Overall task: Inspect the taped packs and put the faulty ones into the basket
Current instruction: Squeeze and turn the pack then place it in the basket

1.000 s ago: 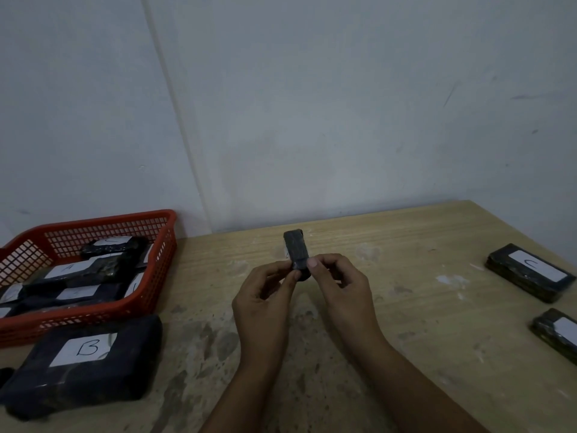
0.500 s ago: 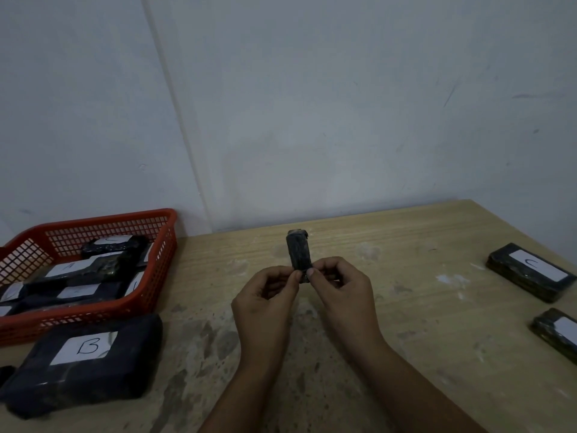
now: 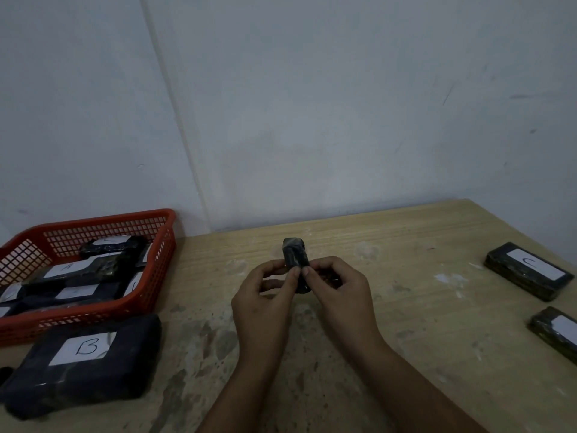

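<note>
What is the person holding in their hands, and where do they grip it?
A small black taped pack, pinched at its lower end between the left hand and right hand.

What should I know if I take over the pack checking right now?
Both hands are busy: the left hand and right hand pinch one small dark pack upright above the table.
The red basket at the left already holds several labelled packs.
The pack marked B lies in front of the basket; the pack marked C and another pack lie at the right.
Left: finish checking the held pack, then judge those three.
</note>
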Demonstrator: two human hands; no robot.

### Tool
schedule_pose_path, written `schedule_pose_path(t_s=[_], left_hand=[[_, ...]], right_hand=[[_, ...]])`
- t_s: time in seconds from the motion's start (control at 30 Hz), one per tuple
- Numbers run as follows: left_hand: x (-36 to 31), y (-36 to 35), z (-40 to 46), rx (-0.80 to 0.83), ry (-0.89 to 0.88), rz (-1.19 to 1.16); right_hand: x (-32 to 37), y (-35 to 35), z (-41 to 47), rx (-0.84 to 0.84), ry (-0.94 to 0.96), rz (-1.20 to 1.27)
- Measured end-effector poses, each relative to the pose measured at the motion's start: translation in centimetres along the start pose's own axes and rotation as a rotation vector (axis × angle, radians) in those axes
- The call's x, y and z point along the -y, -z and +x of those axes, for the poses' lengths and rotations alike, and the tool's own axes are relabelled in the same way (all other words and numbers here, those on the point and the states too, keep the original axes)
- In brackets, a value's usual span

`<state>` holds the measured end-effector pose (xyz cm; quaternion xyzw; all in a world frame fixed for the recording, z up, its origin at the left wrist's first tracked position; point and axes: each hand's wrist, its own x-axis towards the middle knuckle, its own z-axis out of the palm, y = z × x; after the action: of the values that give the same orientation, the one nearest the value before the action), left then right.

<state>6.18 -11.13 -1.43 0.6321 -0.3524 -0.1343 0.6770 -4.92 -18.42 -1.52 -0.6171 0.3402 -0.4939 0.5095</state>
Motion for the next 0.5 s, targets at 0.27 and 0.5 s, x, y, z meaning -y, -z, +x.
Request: schedule_pose_path(t_s=[0.27, 0.5], left_hand=[[0.04, 0.02, 0.10, 0.009, -0.037, -0.014], [0.38, -0.16, -0.04, 0.011, -0.034, -0.035]], right_hand=[[-0.12, 0.15, -0.05, 0.023, 0.047, -0.078], [-0.32, 0.23, 0.03, -0.001, 0.080, -0.134]])
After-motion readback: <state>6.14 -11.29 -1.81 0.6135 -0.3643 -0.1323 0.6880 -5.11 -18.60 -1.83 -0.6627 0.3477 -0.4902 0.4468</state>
